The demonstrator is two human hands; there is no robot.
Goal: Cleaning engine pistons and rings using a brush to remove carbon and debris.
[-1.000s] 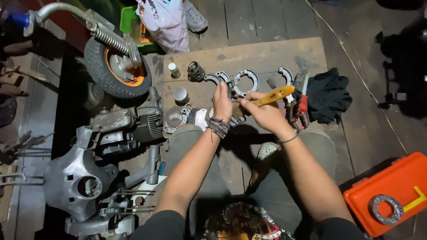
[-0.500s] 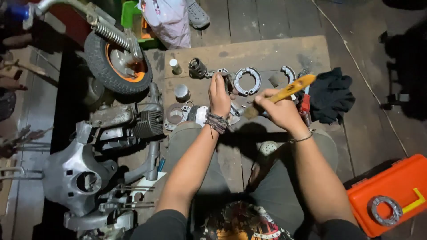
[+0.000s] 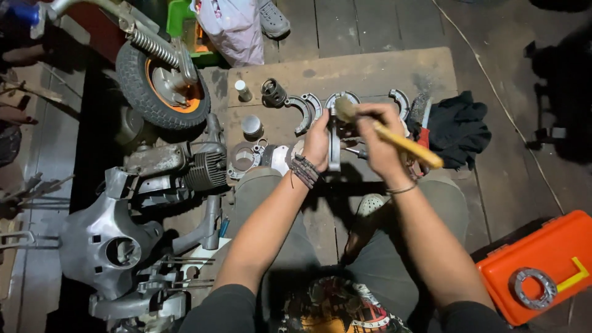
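Left hand [image 3: 317, 143] clamped on a metal part [image 3: 333, 148], probably a connecting rod, held upright over the wooden board [image 3: 370, 71]; right hand [image 3: 377, 145] gripped around a yellow-handled brush [image 3: 394, 139], bristle end at the part's top. Brushing looks mid-way. Curved metal shells [image 3: 306, 110], a cylinder [image 3: 273, 92] and a piston [image 3: 251, 126] lie on the board unbrushed as far as visible; engine [image 3: 185, 169] sits left.
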